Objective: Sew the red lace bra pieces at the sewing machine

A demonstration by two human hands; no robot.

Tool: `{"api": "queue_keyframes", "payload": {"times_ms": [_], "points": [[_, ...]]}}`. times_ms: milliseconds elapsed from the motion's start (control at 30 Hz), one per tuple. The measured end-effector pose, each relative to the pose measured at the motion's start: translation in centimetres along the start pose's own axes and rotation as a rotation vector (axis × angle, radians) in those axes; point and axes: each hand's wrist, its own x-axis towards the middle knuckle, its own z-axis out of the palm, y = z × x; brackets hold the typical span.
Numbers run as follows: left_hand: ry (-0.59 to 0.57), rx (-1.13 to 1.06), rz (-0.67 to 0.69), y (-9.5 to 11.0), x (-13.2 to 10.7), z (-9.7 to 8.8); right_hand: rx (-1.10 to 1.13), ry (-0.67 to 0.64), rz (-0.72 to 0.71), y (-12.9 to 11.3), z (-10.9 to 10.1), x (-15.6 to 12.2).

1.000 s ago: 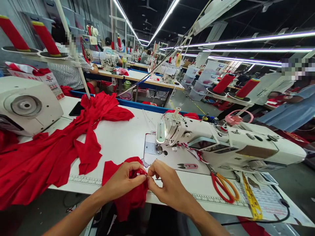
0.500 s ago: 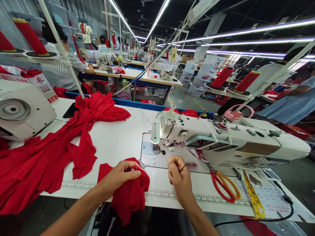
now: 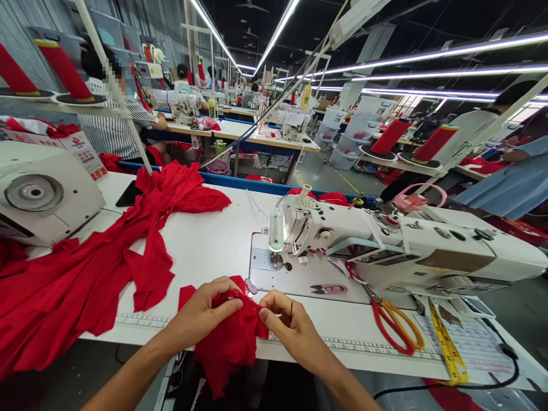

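The red cloth (image 3: 229, 354) lies at the near edge of the bench (image 3: 205, 245), taken here as the centre of the clock. Its long axis runs roughly from twelve to six, leaning toward seven, and its lower end hangs past the edge; its upper right part is drawn out toward two. The left hand (image 3: 209, 311) grips it between thumb and fingers on the ten o'clock side, while the right hand (image 3: 291, 325) pinches its margin with thumb and forefinger at about two.

A long heap of red fabric (image 3: 94, 268) sits well apart at ten. Bare white bench opens at eleven, between that heap and the sewing machine (image 3: 363, 242) at two. The pink-handled snips (image 3: 334, 289) lie between two and three, and the scissors (image 3: 396, 331) at three, with a bare strip between them and the right hand.

A ruler scale (image 3: 363, 346) follows the near edge; its figures are too small to read, as are those on the yellow tape measure (image 3: 447, 342) beyond the scissors. Print on the paper sheet (image 3: 483, 345) beside it and red lettering on the carton (image 3: 88, 157) at ten to eleven cannot be made out
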Motion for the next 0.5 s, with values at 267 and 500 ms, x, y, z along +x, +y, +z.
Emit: {"api": "queue_keyframes", "payload": {"times_ms": [267,500], "points": [[0.365,0.530,0.211,1.7,0.0,-9.4,0.131,0.102,0.014,-3.4,7.4,5.6],[-0.198,0.934,0.247,5.2,12.8,-9.3,0.068,0.145,0.273,-1.8,4.0,8.4]]}}
